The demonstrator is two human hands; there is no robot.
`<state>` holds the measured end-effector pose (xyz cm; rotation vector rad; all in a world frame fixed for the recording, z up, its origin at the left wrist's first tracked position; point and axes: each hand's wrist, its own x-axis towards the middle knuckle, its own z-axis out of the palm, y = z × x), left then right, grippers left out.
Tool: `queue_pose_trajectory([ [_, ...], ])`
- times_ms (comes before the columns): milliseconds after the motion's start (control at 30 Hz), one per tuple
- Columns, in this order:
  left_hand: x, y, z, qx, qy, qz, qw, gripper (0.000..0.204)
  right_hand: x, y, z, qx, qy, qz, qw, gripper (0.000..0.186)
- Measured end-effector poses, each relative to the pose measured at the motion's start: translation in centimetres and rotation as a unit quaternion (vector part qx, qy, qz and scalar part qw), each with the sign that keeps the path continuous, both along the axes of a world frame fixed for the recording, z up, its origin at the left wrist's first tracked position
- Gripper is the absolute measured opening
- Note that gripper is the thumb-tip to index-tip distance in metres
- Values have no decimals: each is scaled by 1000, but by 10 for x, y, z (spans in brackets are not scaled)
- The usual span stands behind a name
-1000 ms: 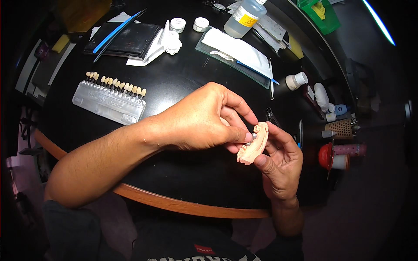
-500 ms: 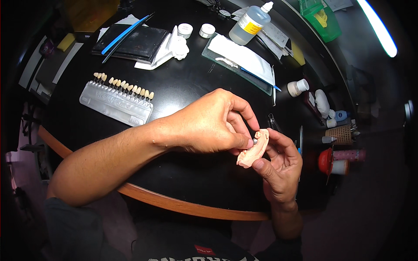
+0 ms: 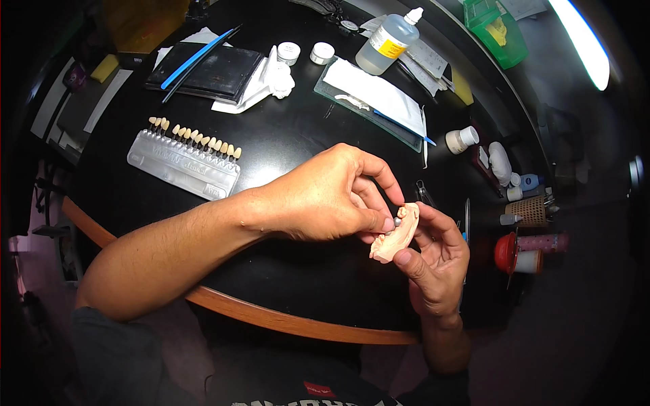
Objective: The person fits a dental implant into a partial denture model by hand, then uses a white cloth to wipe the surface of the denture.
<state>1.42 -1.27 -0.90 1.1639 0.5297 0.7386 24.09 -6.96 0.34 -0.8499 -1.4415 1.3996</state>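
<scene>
My right hand [image 3: 440,260] holds a pale pink dental cast [image 3: 399,240] from its right side, thumb on the near face and fingers behind. Beside the cast's teeth sits a small silver-grey metal crown [image 3: 397,221]. Reaching across from the left, my left hand [image 3: 332,193] pinches at this crown with its thumb tip, while its index fingertip touches the top end of the cast. Some left fingers are curled and partly hidden behind the thumb. Whether the crown is fully seated on the cast cannot be made out.
A tooth shade guide [image 3: 183,166] lies left. Farther back are a black case [image 3: 203,71], two white jars [image 3: 288,53], a glass slab [image 3: 399,128] with a white pad, and a clear bottle [image 3: 389,44]. Tweezers [image 3: 423,193] lie behind my right hand. A red-based object [image 3: 506,252] stands right.
The whole view has shifted very slightly. Both hands keep the same hold on the cast and crown.
</scene>
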Motion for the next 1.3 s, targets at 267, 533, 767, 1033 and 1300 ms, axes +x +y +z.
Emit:
queue_pose_trajectory([
  [267,1,-2,-1,-3,22,11,1000,29,-3,-3,-1,-4,16,-14,1000,60],
  [533,2,-7,12,-22,10,16,1000,23,-3,-1,-9,102,-7,-65,993,61],
  [767,8,-8,8,-2,-28,38,999,38,0,5,-10,190,-44,-107,975,56],
  [1033,8,-8,6,12,-38,34,999,39,3,3,-8,254,-111,-118,954,55],
  [1300,8,-8,6,6,-45,30,999,38,-1,2,-5,239,-98,-108,960,52],
])
